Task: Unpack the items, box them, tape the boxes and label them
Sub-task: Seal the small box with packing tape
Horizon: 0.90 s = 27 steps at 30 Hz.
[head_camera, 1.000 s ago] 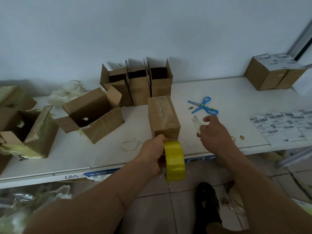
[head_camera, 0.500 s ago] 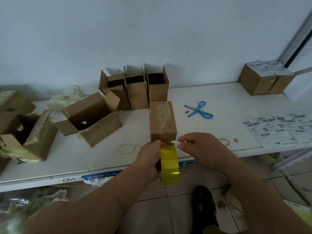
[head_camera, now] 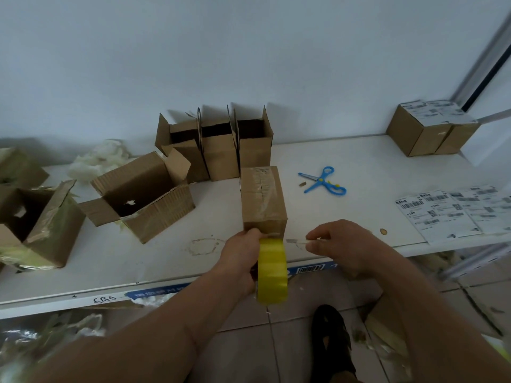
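At the near edge of the table (head_camera: pixel 359 161), your left hand (head_camera: pixel 243 252) grips the yellow tape roll (head_camera: pixel 272 272) and your right hand (head_camera: pixel 340 244) pinches the loose tape end (head_camera: pixel 297 241). Pull the strip out flat and tight so it won't twist or stick to itself. Then press it down along the seam. The box (head_camera: pixel 262 200) stands just behind the roll, brown, closed, with shiny clear tape on top.

The label sheets (head_camera: pixel 453 214) are cut by the right edge, their print too blurred to read.
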Each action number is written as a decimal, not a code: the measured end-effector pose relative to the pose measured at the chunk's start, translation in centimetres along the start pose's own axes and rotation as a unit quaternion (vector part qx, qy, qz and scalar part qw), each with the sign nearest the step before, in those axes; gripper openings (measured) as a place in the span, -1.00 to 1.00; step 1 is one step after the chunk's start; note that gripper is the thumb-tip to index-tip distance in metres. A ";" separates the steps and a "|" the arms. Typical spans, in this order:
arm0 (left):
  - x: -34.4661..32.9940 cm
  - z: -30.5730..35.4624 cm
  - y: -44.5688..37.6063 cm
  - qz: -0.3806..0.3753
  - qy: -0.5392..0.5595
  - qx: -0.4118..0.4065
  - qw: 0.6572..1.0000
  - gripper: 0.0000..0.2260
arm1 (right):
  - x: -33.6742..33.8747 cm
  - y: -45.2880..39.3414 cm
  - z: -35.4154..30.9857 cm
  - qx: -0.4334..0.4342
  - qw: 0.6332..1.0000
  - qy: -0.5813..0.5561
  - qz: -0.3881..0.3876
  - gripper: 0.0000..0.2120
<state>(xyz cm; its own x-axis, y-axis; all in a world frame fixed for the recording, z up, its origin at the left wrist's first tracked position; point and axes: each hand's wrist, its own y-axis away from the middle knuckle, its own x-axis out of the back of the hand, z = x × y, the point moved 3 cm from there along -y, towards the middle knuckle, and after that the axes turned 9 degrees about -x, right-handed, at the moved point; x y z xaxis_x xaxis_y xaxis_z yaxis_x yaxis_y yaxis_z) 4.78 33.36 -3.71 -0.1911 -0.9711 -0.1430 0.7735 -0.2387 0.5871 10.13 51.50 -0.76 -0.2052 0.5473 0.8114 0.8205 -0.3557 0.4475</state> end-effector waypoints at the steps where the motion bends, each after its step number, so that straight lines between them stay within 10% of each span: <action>1: -0.1 0.1 0.1 -0.005 -0.003 0.000 1.000 -0.85 | -0.1 -0.4 0.4 -0.012 1.000 -0.003 -0.004 -0.67; 11: -0.2 0.3 0.5 -0.025 -0.008 -0.013 1.000 -0.86 | -2.4 -4.6 1.3 -0.087 0.980 -0.069 0.167 -0.52; 18: -0.1 0.5 0.5 -0.052 -0.003 -0.042 0.998 -0.85 | -2.3 -3.6 -4.5 0.204 0.962 -0.086 0.158 -0.45; 27: 2.4 0.2 0.2 -0.054 -0.058 -0.064 0.995 -0.87 | -3.5 -6.0 -4.2 0.205 0.948 -0.110 0.216 -0.55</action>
<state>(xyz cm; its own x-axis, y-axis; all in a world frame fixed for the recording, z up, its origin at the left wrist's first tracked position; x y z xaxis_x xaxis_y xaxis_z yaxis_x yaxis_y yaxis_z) 4.35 30.96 -3.76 -0.3394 -0.9350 -0.1030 0.8144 -0.3469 0.4652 3.65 48.55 -4.69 0.2765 0.5780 0.7678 0.9503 -0.2834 -0.1289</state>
